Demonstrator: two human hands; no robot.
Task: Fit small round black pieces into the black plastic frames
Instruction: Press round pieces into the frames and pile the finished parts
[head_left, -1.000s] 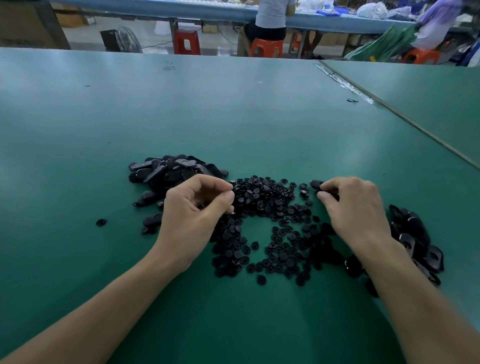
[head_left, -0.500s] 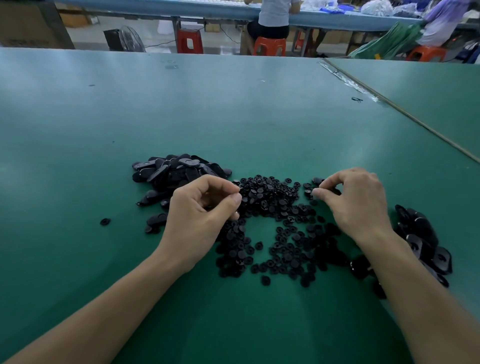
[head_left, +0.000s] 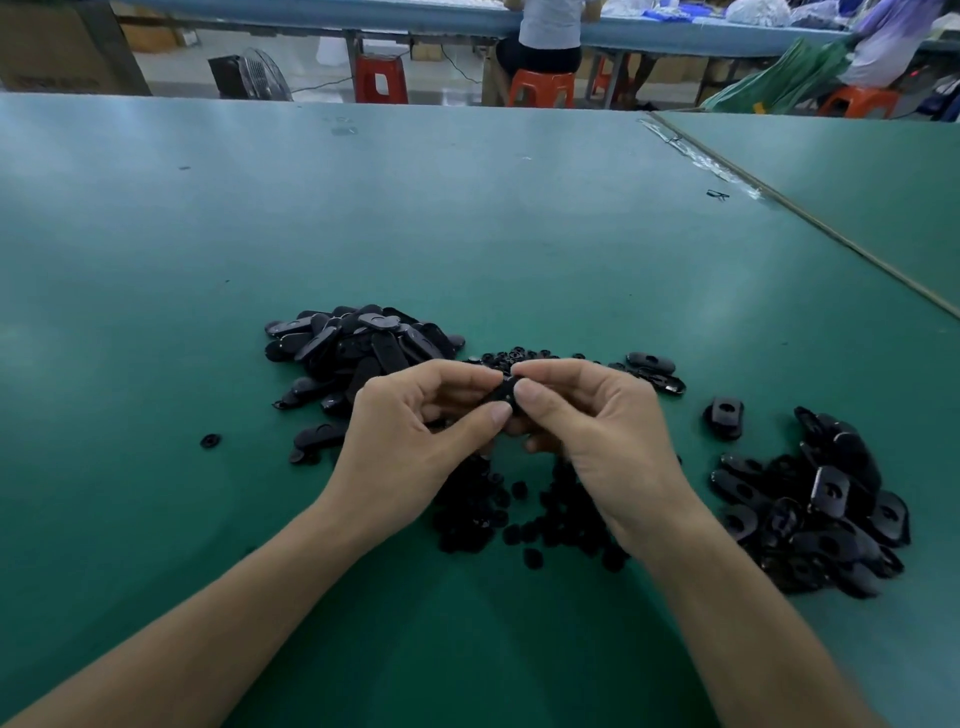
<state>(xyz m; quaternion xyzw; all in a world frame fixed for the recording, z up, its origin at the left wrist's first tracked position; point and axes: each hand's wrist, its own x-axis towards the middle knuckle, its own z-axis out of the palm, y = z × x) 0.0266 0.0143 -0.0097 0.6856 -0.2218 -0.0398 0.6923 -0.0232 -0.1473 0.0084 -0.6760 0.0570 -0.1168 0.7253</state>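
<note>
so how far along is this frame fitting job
Done: possibly the right-hand pile of frames, though whether they are already fitted is too dark to tell. In hand: the left hand and right hand pinch one black frame between them. Left: the heap of frames on the left and a large scatter of loose round pieces below the hands, so much seems to remain.

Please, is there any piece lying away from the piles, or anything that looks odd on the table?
Yes, two small things. One round piece lies alone on the green table, left of the left frame pile. A small dark bit lies far off near the table seam. Nothing looks broken.
</note>
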